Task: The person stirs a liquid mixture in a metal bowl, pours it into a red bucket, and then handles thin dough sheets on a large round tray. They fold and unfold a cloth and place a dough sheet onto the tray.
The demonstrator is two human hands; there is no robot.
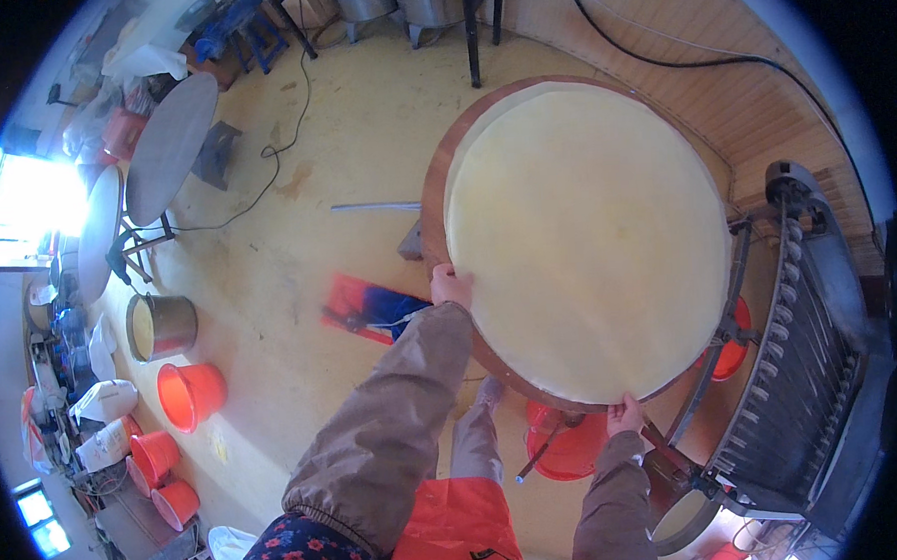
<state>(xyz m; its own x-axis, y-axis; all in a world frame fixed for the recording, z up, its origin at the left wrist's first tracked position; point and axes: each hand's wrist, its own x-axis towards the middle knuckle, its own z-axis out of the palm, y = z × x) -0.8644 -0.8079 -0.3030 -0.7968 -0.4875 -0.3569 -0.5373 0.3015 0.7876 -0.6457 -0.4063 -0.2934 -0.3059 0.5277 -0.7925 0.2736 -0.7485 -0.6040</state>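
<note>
A large, thin, pale yellow round sheet (587, 234) covers most of a round brown board (434, 216) in front of me. The sheet lies off-centre, so the board's rim shows most on the left. My left hand (452, 286) is closed at the sheet's left edge, its fingers curled over the board's rim. At the near edge, my right hand (625, 415) pinches the margin of the sheet between thumb and fingers. Brown sleeves cover both forearms, and the undersides of the fingers are hidden.
Right of the board stands a dark metal machine (793, 365) with a slanted, ribbed face. Beneath the board's near side are a red basin (568, 450) and a rod. Red buckets (191, 396) and a metal pot (162, 326) stand left. A cable (273, 153) crosses the floor.
</note>
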